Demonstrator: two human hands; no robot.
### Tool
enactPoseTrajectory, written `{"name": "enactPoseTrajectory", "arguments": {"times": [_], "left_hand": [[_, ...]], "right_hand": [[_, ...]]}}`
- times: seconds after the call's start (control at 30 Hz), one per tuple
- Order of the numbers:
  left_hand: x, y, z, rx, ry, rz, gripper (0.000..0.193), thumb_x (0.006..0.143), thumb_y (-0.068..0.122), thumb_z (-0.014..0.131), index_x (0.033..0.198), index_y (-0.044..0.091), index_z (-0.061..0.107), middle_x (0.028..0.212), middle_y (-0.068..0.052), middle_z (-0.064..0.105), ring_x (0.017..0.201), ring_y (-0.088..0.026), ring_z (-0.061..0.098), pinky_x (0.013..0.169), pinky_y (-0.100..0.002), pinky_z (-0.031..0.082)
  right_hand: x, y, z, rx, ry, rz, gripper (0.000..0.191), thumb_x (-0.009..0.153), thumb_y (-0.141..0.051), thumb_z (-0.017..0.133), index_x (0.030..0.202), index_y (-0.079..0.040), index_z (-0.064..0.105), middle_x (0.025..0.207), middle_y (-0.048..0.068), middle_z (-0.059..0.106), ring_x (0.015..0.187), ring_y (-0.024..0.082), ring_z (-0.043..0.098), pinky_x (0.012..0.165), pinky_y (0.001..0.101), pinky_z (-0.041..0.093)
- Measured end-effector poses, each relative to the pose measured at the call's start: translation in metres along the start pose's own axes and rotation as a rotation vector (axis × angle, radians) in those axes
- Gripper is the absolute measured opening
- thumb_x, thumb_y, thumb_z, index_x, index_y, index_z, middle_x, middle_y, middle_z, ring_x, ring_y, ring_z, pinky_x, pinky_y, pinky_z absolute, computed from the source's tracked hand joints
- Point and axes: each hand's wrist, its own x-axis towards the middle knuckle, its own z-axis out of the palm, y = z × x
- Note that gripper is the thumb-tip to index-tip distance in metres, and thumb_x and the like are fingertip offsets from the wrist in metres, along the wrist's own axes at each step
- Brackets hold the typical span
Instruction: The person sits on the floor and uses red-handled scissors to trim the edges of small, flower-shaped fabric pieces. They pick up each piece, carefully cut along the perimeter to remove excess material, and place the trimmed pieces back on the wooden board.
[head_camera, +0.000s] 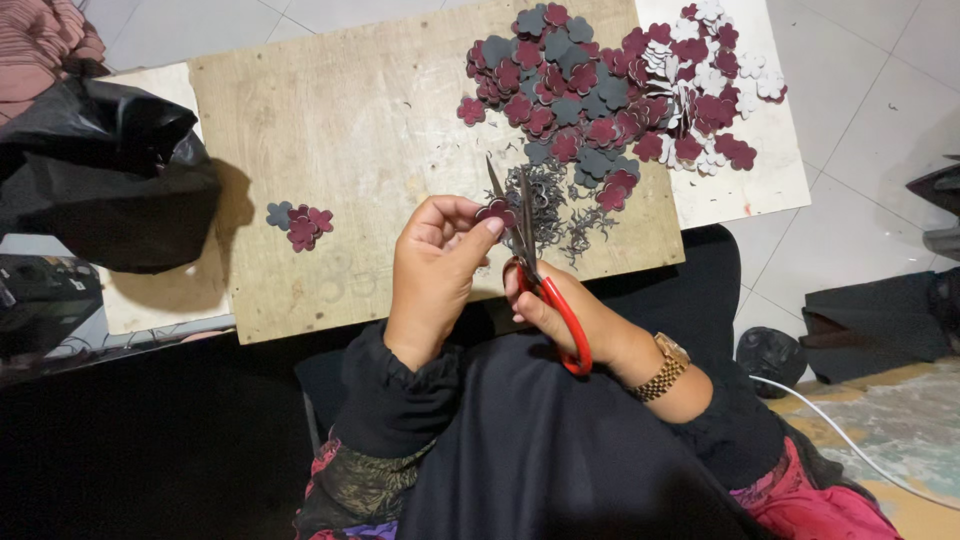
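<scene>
Over the near edge of the wooden board (350, 140), the left hand (435, 265) pinches a small maroon flower-shaped cutout (497, 211) between thumb and fingertips. The right hand (570, 315), a gold watch (663, 366) at its wrist, has its fingers curled through the red handles of the scissors (535, 270), blades slightly parted beside the cutout. Dark trimmings (560, 215) lie just beyond; a large pile of maroon, grey and white cutouts (620, 90) sits farther back, a small cluster (300, 224) to the left
</scene>
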Motion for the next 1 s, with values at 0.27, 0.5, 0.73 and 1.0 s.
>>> {"name": "enactPoseTrajectory", "arguments": {"times": [0.27, 0.5, 0.73, 1.0], "left_hand": [[-0.003, 0.002, 0.008, -0.030, -0.030, -0.023, 0.016, 0.091, 0.002, 0.073, 0.106, 0.002, 0.066, 0.097, -0.004, 0.073, 0.085, -0.007, 0.068, 0.078, -0.022, 0.055], [-0.002, 0.000, 0.007, 0.029, 0.028, 0.012, 0.016, 0.093, 0.005, 0.077, 0.102, 0.003, 0.065, 0.090, -0.003, 0.072, 0.077, -0.004, 0.063, 0.068, -0.021, 0.050], [-0.003, -0.007, 0.011, -0.005, 0.062, 0.028, 0.016, 0.092, 0.005, 0.077, 0.101, 0.004, 0.064, 0.090, -0.002, 0.071, 0.077, -0.004, 0.063, 0.069, -0.020, 0.051], [-0.004, -0.010, 0.017, -0.093, 0.057, 0.055, 0.016, 0.093, 0.002, 0.075, 0.102, 0.002, 0.062, 0.093, -0.005, 0.070, 0.081, -0.007, 0.066, 0.075, -0.024, 0.057]], "right_hand": [[0.005, 0.002, 0.003, -0.016, 0.058, -0.055, 0.056, 0.100, -0.060, 0.055, 0.114, -0.006, 0.051, 0.105, 0.003, 0.051, 0.092, 0.011, 0.054, 0.084, 0.0285, 0.056], [0.005, 0.003, 0.004, -0.129, 0.060, -0.088, 0.055, 0.101, -0.060, 0.053, 0.111, -0.006, 0.050, 0.103, 0.004, 0.052, 0.087, 0.011, 0.055, 0.080, 0.0287, 0.055], [0.007, 0.004, 0.006, -0.130, 0.091, -0.081, 0.058, 0.100, -0.064, 0.052, 0.110, -0.007, 0.050, 0.099, 0.004, 0.052, 0.085, 0.011, 0.055, 0.078, 0.0287, 0.055], [0.008, 0.004, 0.009, -0.121, 0.122, -0.075, 0.059, 0.099, -0.066, 0.051, 0.105, -0.008, 0.048, 0.095, 0.002, 0.050, 0.082, 0.011, 0.055, 0.075, 0.0277, 0.055]]}}
